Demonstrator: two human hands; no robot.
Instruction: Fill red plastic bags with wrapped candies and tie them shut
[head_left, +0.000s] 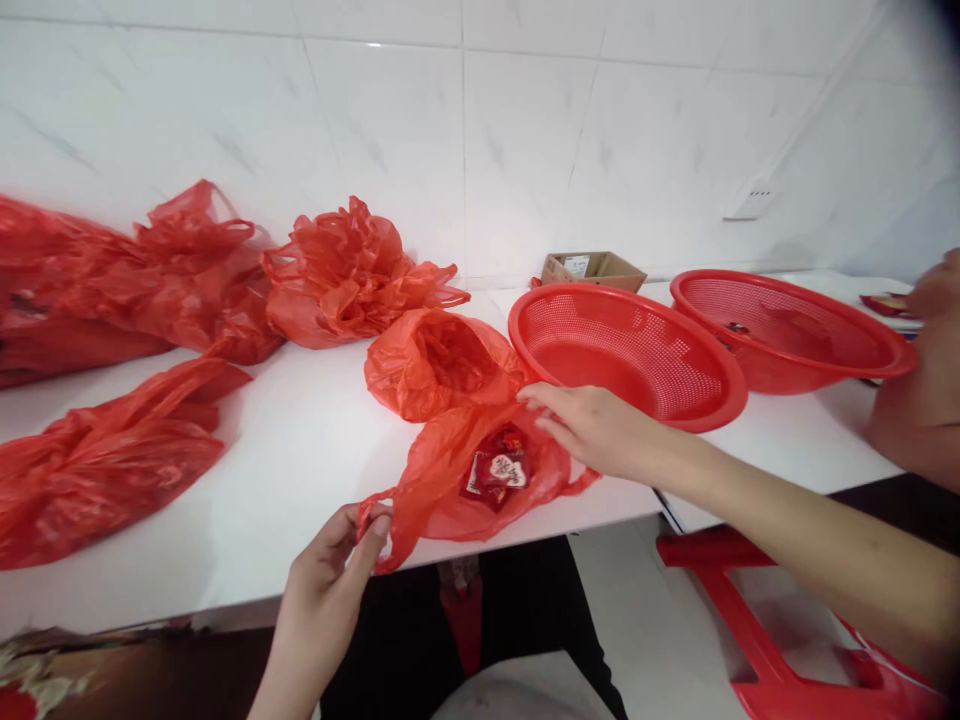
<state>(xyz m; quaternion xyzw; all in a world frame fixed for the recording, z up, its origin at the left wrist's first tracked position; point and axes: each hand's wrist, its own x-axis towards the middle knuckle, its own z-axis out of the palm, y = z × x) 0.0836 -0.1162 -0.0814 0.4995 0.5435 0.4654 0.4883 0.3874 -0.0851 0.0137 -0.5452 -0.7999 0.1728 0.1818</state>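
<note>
Far left, a heap of red plastic bags [97,290] sits against the tiled wall, and a long twisted bag [105,470] lies in front of it on the white counter [300,450]. Moving in, a crumpled bag [345,270] puffs up near the wall, and just right of it an open bag [442,365] gapes upward.

Now the action: at the counter's front edge lies the small red bag [450,480], mouth open, with red packets [501,470] showing inside, one with a white heart. The left hand [330,570] comes up from below and pinches the bag's near handle between thumb and fingertips, a firm grasp. The right hand [592,430] reaches across from the right, fingers stretched flat on the bag's far rim; whether the thumb clamps the plastic beneath, I cannot tell.

Just beyond that hand, a red mesh basket [630,350] tilts on the counter, and a second basket [787,330] sits beside it. A cardboard box [592,268] stands behind them. At the far right edge, another person's arm [922,390] enters. Below the counter, a red stool [787,640].
</note>
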